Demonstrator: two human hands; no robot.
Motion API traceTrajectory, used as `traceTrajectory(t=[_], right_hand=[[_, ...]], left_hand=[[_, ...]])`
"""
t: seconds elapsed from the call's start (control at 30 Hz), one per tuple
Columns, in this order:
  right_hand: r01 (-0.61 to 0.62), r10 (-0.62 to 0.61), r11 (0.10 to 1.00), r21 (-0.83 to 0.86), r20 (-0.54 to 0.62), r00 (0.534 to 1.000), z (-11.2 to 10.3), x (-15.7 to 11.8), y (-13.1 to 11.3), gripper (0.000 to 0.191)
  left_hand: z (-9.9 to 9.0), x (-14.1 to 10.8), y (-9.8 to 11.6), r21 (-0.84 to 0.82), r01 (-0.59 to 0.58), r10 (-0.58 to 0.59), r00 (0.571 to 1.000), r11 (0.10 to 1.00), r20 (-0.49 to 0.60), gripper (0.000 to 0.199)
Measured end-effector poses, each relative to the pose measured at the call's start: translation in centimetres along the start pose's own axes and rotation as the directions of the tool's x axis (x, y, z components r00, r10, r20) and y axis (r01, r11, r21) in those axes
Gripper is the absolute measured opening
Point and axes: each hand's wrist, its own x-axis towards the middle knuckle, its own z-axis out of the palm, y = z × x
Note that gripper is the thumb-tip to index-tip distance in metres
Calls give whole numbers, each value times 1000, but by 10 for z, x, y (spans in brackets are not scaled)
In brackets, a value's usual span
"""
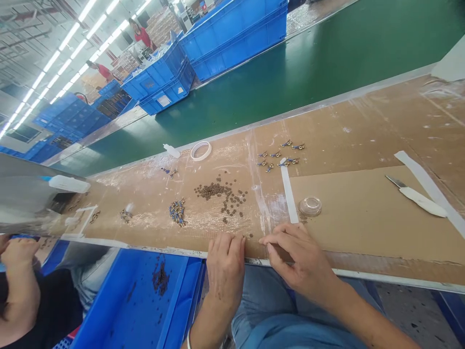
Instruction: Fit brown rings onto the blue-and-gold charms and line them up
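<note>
My left hand (225, 266) is at the table's front edge, fingers curled and pressed together; what they may hold is hidden. To its right, my right hand (300, 257) has thumb and fingertips drawn together in a pinch pointing left. Anything between them is too small to make out. A small brown ring-like piece (251, 235) lies between the hands. Beyond them spreads a loose pile of similar brown pieces (212, 190). A heap of small blue-and-gold parts (177, 212) sits to the left, and several similar parts (275, 155) with thin stems lie farther back.
A clear round dish (310, 206) and a white-handled knife (421, 199) lie on cardboard at right. A tape roll (201, 151) and small white bottle (171, 150) lie near the green conveyor belt (232, 89). Blue crates (236, 39) stand beyond. A co-worker's arm (22, 276) is at left, beside a blue bin (134, 310).
</note>
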Motion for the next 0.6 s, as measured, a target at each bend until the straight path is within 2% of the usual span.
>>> traceTrajectory(t=[0.27, 0.6], right_hand=[[3, -3, 1000, -13, -4, 1000, 0, -1, 1, 15], [20, -20, 999, -35, -5, 1000, -1, 2, -3, 18]], left_hand=[[0, -18, -2, -42, 46, -47, 999, 998, -20, 13], [-1, -17, 1, -82, 30, -29, 1000, 996, 10, 13]])
